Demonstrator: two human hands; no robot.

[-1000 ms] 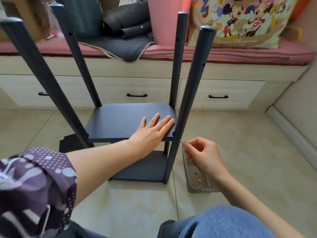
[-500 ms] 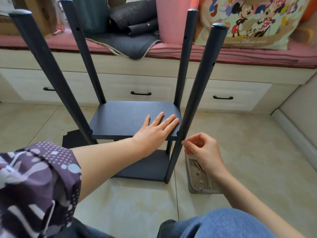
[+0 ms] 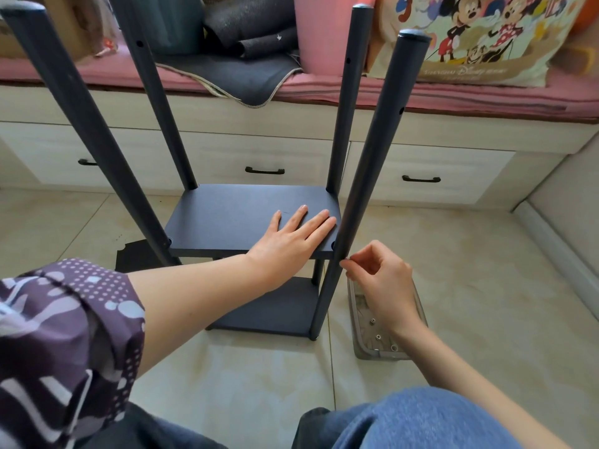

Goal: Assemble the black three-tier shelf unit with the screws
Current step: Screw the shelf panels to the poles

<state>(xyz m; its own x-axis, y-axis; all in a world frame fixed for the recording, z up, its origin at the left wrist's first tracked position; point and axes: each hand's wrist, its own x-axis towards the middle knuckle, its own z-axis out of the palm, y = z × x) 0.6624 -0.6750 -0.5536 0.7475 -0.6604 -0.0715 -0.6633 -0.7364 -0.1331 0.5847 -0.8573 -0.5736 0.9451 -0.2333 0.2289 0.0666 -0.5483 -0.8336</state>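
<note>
At centre frame, your left hand (image 3: 293, 243) lies flat on the middle shelf board (image 3: 233, 218) of the black shelf unit (image 3: 259, 306), fingers (image 3: 319, 223) straight and slightly spread, tips near the front right post (image 3: 372, 176). Just right of it, your right hand (image 3: 377, 280) curls, thumb and forefinger pinched against that post at the board's level; whatever they pinch is too small to make out. Below your wrist, a grey tray (image 3: 359, 335) of screws (image 3: 377, 337) sits on the tiled floor (image 3: 470, 286).
</note>
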